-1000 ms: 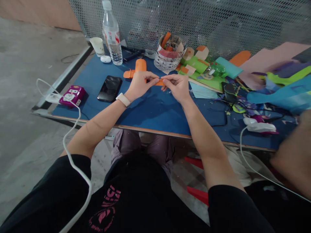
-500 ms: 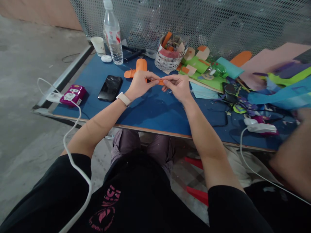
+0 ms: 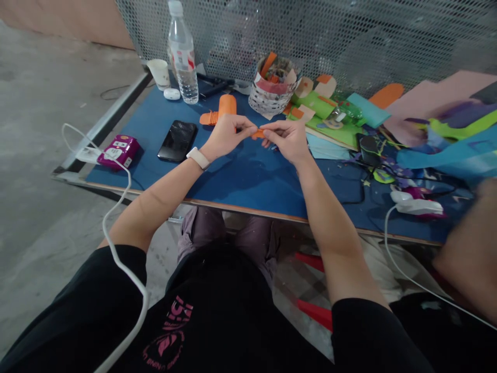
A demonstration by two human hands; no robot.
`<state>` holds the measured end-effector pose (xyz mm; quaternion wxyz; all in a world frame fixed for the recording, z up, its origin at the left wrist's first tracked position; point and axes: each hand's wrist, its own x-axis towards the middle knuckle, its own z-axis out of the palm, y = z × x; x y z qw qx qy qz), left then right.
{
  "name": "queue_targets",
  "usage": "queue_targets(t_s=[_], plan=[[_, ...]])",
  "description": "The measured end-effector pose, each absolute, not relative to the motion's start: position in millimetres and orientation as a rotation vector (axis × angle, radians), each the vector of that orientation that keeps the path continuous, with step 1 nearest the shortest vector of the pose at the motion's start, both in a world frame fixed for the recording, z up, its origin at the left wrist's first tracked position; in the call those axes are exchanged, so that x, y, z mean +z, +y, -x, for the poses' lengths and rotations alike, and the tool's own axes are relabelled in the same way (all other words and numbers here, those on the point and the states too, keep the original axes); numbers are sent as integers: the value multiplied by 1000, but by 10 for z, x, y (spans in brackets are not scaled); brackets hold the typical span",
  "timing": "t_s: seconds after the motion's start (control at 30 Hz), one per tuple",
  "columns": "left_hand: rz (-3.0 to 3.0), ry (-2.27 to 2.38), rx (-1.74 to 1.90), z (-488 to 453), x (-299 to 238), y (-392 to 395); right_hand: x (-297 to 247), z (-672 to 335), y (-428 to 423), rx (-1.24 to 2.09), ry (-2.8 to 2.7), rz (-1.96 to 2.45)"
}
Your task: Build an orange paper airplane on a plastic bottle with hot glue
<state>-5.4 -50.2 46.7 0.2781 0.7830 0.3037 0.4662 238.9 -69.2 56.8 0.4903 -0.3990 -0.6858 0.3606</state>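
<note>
Between the fingertips of my left hand [image 3: 229,135] and my right hand [image 3: 287,139] is a small orange piece [image 3: 258,134], perhaps paper or foam; the fingers cover most of it. Both hands pinch it above the blue table [image 3: 248,181]. Just behind my left hand stands an orange rolled tube [image 3: 227,105]. Left of the tube lies a stack of orange strips with rounded ends [image 3: 209,118]. A black phone [image 3: 177,140] rests on the table to the left of my left wrist.
At the back are a water bottle [image 3: 184,57], a paper cup [image 3: 159,74] and a woven basket [image 3: 272,93] of scraps. Coloured sheets [image 3: 435,109] and cables crowd the right. A purple power socket [image 3: 119,152] sits left. Another person's blurred arm [image 3: 471,254] is at the right edge.
My hands stay pinched on the orange piece with barely any shift of the fingers. The whole view has moved slightly. The other person's arm at the right has moved a little.
</note>
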Motion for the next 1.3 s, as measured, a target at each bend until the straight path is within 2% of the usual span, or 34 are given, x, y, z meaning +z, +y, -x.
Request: queue_targets(t_s=[0.73,1.3], plan=[[-2054,767,1182,32,410,-469,508,-2492,-622,903,-1737,937],[-1676,669,752,66,499,-637,767,-2589,-860,961,-2067,892]])
